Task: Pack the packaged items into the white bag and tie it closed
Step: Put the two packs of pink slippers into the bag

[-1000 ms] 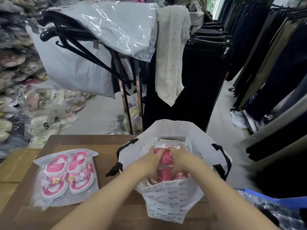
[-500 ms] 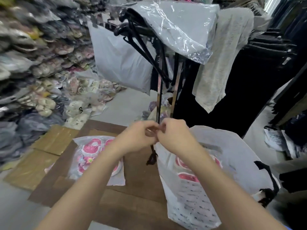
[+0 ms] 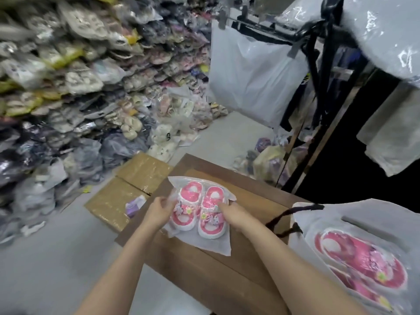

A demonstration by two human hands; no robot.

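A clear packet of pink and white child's sandals (image 3: 200, 212) lies on the brown table (image 3: 227, 269). My left hand (image 3: 158, 212) grips the packet's left edge and my right hand (image 3: 234, 215) grips its right edge. The white bag (image 3: 363, 226) with black handles (image 3: 286, 219) lies at the right of the table, and another pair of pink sandals (image 3: 361, 262) shows through its thin side. The bag's mouth faces left; I cannot tell how far it gapes.
A huge heap of bagged shoes (image 3: 79, 76) fills the left side. Taped cardboard boxes (image 3: 127, 192) sit left of the table on the grey floor. A clothes rack (image 3: 318, 87) with plastic-covered garments and a hanging white bag (image 3: 254, 73) stands behind the table.
My hands left the white bag's mouth and moved left to the sandal packet, now holding it by both edges. The view swung left, so the bag sits at the right.
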